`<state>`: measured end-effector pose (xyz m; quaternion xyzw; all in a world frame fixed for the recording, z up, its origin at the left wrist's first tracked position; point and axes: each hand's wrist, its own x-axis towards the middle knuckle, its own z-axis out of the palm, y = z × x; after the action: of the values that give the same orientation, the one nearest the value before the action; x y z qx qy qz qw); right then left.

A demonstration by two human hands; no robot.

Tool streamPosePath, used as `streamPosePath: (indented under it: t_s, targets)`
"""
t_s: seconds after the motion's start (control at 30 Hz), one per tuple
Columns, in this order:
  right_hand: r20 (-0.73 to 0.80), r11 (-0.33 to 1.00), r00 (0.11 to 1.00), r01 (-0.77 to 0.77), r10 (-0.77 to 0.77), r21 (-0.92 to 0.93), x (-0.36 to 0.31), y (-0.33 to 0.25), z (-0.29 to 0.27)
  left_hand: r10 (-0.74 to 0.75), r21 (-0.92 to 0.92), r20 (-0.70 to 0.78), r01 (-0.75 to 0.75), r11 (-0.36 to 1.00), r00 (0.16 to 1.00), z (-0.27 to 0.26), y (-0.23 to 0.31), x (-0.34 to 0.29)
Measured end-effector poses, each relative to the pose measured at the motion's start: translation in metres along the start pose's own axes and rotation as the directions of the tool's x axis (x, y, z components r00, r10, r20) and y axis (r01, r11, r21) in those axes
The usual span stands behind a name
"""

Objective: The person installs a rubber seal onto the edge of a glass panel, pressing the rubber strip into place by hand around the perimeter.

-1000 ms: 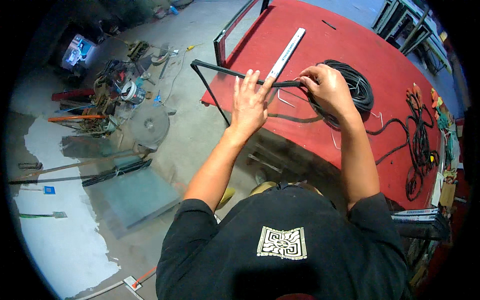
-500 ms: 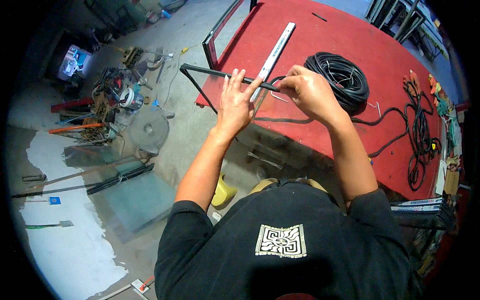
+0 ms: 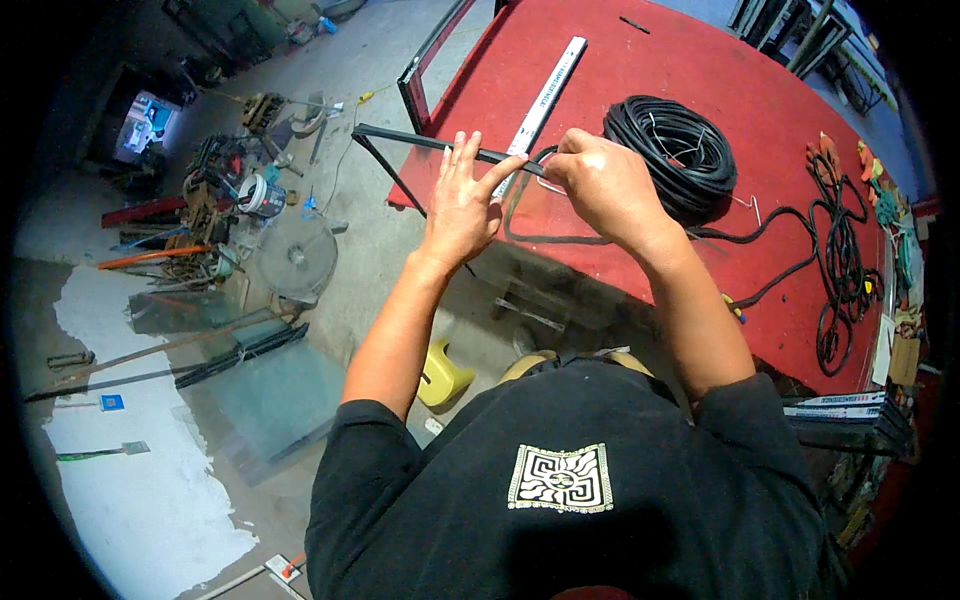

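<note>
A slim black frame (image 3: pixel 410 138) juts over the left edge of the red table, one corner out above the floor. My left hand (image 3: pixel 462 205) lies across its upper bar, fingers stretched out and thumb along the bar. At the bar's right end, my right hand (image 3: pixel 605 185) is closed in a pinch on a thin black rubber strip, its fingertips partly hiding it. A loop of the black strip (image 3: pixel 540 238) hangs below that hand. Just beyond is a large coil of black rubber strip (image 3: pixel 672 155). A white printed bar (image 3: pixel 545 105) lies beneath the frame, near my left fingertips.
The red table (image 3: pixel 770 215) carries a tangled dark cord (image 3: pixel 835 255) on the right. Another black frame (image 3: pixel 430 65) stands at its far left edge. A yellow stool (image 3: pixel 443 375) is on the floor by my legs. Glass sheets (image 3: pixel 270 400) lie at the left.
Both hands have shifted slightly left and up in the picture, as the frame has. My right fingertips have moved nearer my left hand along the bar.
</note>
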<state>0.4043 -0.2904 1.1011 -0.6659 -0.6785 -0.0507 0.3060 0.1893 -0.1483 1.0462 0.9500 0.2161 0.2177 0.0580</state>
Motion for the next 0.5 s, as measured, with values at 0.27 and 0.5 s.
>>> streamPosePath:
  t_s: [0.27, 0.5]
  targets:
    - [-0.064, 0.993, 0.995, -0.08, 0.075, -0.082, 0.001, 0.016, 0.02, -0.027, 0.054, -0.044, 0.029, 0.998, 0.999, 0.007, 0.01, 0.007]
    - [-0.011, 0.999, 0.999, -0.037, 0.037, -0.004, -0.01, 0.009, 0.013, -0.024, 0.012, -0.034, 0.024, 1.0, 0.999, 0.006, 0.013, 0.004]
